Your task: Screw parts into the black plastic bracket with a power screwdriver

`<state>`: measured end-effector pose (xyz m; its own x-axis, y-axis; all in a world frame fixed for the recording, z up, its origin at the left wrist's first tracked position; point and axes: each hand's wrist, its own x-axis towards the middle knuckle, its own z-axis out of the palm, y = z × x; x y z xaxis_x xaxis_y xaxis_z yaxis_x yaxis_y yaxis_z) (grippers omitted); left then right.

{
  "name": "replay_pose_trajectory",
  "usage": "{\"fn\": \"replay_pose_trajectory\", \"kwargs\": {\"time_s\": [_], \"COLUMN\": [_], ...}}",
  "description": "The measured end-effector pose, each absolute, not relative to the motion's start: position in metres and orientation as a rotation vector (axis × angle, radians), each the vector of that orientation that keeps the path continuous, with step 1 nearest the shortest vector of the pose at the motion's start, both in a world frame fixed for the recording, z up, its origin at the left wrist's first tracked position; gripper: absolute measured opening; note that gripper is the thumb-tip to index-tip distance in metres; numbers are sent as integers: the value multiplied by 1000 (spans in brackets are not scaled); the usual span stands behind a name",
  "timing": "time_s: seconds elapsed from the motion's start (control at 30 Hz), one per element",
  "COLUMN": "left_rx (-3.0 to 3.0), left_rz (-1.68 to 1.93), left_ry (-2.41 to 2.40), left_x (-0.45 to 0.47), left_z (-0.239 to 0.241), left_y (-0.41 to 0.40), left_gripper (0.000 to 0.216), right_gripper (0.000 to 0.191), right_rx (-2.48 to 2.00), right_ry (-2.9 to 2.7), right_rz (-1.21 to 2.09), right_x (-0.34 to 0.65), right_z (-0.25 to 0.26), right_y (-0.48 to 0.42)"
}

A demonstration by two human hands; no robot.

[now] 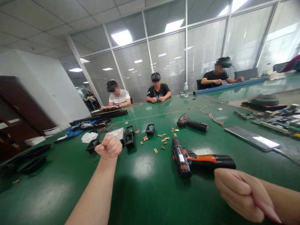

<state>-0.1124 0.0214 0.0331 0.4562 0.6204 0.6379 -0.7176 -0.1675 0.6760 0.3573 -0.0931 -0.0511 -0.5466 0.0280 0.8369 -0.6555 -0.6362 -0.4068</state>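
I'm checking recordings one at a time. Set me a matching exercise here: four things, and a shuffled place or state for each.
Things:
1. Black-and-orange cordless drill
2. Dark, flat, rectangular phone
3. Clear plastic bottle with a green label
4. Bare left hand

Places and states:
A. On the far part of the glossy green table
B. Curled into a fist
C. With a white cable at its right end
D. Lying right beside the right hand

Pairs: 1-D, 2-C, 3-A, 4-B

table (140, 197) is solid green, near drill (194, 159) black with orange trim, far drill (193, 123) mostly black with a red spot, plates (163, 140) brassy gold, frames (129, 145) plain black
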Motion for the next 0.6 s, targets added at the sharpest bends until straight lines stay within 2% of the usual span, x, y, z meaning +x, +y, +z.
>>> {"fn": "replay_pose_trajectory", "kwargs": {"time_s": [0.07,0.27,0.43,0.57,0.6], "left_rx": [1208,896,580,294,227], "left_rz": [1278,1577,1751,1885,1922], "left_ry": [-50,-26,-63,64,134], "left_x": [-106,-84,-69,-59,-56], "left_z": [34,40,43,44,44], "left_y": [23,34,40,43,44], "left_gripper": [68,58,43,30,28], "right_gripper": [70,47,40,18,22], "right_rx": [1023,496,128,-81,-152], "right_ry": [-793,-642,-576,-640,-736], "right_rz": [2299,2249,2057,1811,1673], "right_x": [354,374,383,386,386], "right_z": [-41,-15,-9,-10,-10], "right_y": [-98,-95,-92,-94,-94]}}
